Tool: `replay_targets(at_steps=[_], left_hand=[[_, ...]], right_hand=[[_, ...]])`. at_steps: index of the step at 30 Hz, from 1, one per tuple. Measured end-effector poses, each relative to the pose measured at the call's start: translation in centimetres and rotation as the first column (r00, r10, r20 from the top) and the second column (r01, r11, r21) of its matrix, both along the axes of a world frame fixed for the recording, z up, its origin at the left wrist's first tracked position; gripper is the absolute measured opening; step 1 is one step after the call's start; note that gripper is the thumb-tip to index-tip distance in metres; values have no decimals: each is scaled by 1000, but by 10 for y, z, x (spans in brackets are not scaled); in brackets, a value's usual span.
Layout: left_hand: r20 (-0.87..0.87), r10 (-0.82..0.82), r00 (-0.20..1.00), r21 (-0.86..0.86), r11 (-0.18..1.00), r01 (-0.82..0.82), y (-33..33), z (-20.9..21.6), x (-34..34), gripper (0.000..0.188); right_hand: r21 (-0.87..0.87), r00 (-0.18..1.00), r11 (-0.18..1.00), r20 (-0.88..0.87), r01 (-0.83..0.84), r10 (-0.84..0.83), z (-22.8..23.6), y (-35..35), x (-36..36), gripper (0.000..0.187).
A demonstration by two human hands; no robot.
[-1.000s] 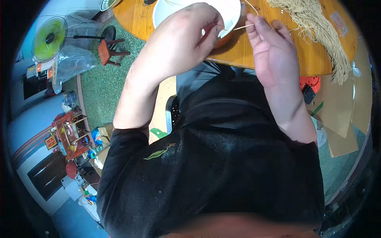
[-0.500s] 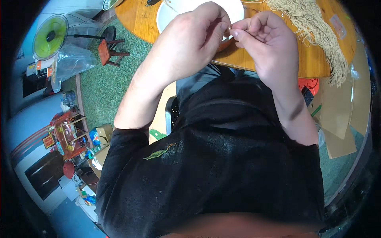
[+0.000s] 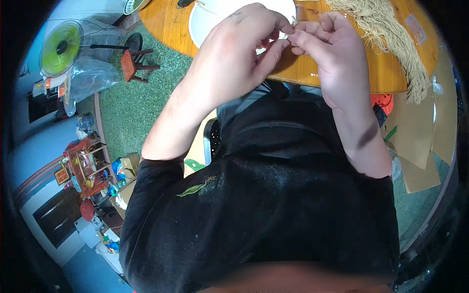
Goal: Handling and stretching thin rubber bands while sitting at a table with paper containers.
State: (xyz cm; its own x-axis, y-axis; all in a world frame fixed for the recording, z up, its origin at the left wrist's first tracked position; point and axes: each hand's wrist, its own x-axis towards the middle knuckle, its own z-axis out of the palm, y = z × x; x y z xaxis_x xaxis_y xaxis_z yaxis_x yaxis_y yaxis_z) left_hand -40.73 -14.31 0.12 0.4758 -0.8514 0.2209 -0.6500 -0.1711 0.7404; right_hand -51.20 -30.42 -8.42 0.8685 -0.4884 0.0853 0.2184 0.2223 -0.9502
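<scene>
Over the near edge of the table, my left hand [image 3: 239, 51] and my right hand [image 3: 337, 58] meet at their fingertips. A tiny pale strand [image 3: 293, 20] sticks up where they touch; its kind is too small to tell. The right thumb and forefinger pinch together there. On the left, the forefinger reaches to that pinch while the thumb sits a little below, and the other fingers are curled. Behind the left hand lies a round white dish [image 3: 198, 24], partly covered by it. A thick bundle of beige cord [image 3: 386, 34] stretches over the table right of my right hand.
The wooden table [image 3: 163, 27] has a dark object [image 3: 184, 3] near the dish, several small white beads [image 3: 314, 74] at its near edge and a clear packet [image 3: 415, 30] at right. A stool [image 3: 131, 64] and a green fan [image 3: 61, 48] stand left; cardboard [image 3: 415, 132] lies right.
The fingertips have shifted slightly right and up. My left thumb has come away from the forefinger. The beads at the table edge now show between my hands.
</scene>
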Motion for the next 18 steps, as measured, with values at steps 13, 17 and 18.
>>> replay_targets(at_steps=[13, 17, 18], left_hand=[[530, -115, 840, 50, 993, 105, 2, 4, 5, 16], [559, -124, 820, 70, 992, 102, -2, -6, 13, 17], [658, -94, 747, -154, 954, 256, -7, -28, 28, 16]], right_hand=[[256, 996, 963, -2, -84, 87, -2, 1, -10, 27], [22, 998, 999, -35, -46, 47, 1, 4, -10, 24], [21, 998, 998, -34, -57, 58, 6, 5, -10, 24]])
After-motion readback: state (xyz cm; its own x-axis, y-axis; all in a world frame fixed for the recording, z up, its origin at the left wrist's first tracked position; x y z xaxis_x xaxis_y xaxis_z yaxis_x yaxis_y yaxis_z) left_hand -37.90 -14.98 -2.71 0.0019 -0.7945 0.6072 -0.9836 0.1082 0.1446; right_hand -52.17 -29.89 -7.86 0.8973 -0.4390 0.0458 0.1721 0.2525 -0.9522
